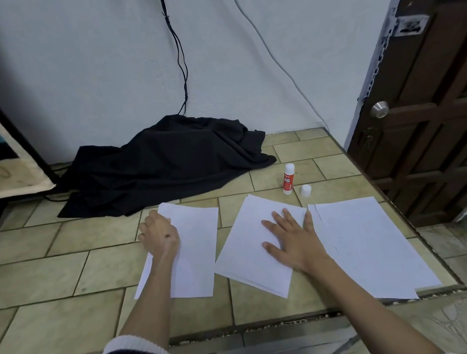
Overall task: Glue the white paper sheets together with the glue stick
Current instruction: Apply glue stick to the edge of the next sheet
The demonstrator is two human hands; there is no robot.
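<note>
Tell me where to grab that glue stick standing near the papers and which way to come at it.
Take the glue stick around its red body, below the exposed white top, probably from above and the right. It stands upright with its cap off beside it, and the right hand, flat on the middle paper stack, is the nearer one.

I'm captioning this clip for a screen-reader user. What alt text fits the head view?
A person's right hand presses flat on the middle stack of white paper on a tiled counter, while the left hand rests on the left sheets. An uncapped glue stick stands behind, its cap beside it.
</note>
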